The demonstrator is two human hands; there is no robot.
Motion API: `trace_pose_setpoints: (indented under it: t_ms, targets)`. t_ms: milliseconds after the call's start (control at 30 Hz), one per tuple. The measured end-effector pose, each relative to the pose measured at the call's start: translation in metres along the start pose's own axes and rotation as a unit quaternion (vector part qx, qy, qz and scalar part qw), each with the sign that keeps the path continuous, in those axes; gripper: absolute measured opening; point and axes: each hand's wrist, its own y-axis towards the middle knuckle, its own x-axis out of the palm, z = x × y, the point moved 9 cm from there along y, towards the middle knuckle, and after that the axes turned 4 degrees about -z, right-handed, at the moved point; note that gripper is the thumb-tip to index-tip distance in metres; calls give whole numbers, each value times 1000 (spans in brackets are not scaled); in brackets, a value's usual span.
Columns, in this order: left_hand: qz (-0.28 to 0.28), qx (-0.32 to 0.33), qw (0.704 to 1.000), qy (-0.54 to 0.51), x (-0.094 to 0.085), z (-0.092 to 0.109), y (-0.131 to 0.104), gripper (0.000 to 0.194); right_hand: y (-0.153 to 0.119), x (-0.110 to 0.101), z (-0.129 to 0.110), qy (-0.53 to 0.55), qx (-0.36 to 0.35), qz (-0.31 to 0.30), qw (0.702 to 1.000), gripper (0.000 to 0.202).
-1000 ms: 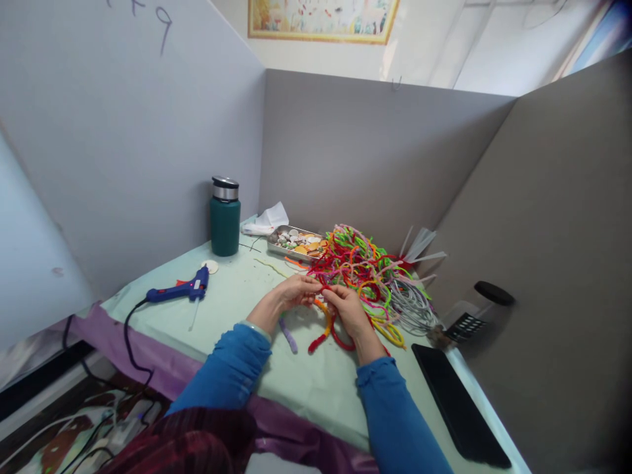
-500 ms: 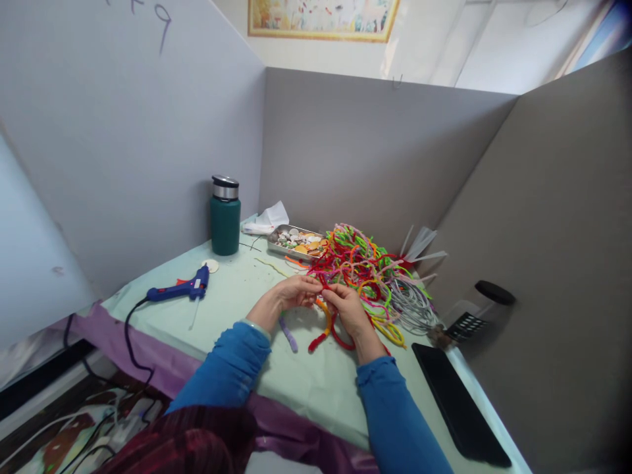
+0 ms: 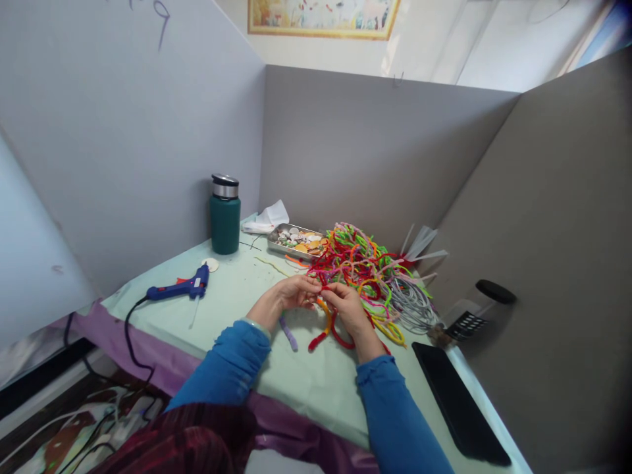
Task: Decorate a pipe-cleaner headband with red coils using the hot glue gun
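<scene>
Red fuzzy stem (image 3: pixel 324 288) seemingly pinched tight in both hands (image 3: pixel 289 293) (image 3: pixel 348 311), held nearly together.

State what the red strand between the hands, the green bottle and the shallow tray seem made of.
Red strand: matte, soft-edged, probably fuzzy chenille; any wire core is hidden.
Green bottle: likely painted metal, given its matte body and silvery neck band; plastic is possible.
Shallow tray: probably bare metal, from its silvery sheen.

The left hand (image 3: pixel 292 293) and the right hand (image 3: pixel 349 311) hide most of a red strand (image 3: pixel 324 288), perhaps a fuzzy stem. The colourful pile (image 3: pixel 358 260) covers the right end of the tray (image 3: pixel 284 251). The top edge crops the poster (image 3: pixel 323 25) and the handwriting (image 3: pixel 162 18).
</scene>
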Motion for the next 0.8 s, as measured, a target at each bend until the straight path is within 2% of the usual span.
trace_pose_setpoints:
  t_ms: [167, 300, 433, 633, 800]
  targets:
    - [12, 0, 998, 63, -3, 0, 1, 10, 0, 2, 1, -35, -6, -11, 999, 18]
    - [101, 43, 986, 127, -15, 6, 2, 13, 3, -6, 5, -75, -11, 25, 997, 21]
    - [142, 74, 970, 183, -15, 12, 1, 23, 5, -12, 11, -94, -8, 56, 994, 23]
    - [212, 83, 964, 137, -28, 14, -2, 19, 6, -6, 15, -68, 13, 29, 997, 25]
    - [203, 74, 969, 120, -30, 10, 1, 23, 5, -11, 13, -63, 21, 47, 997, 25]
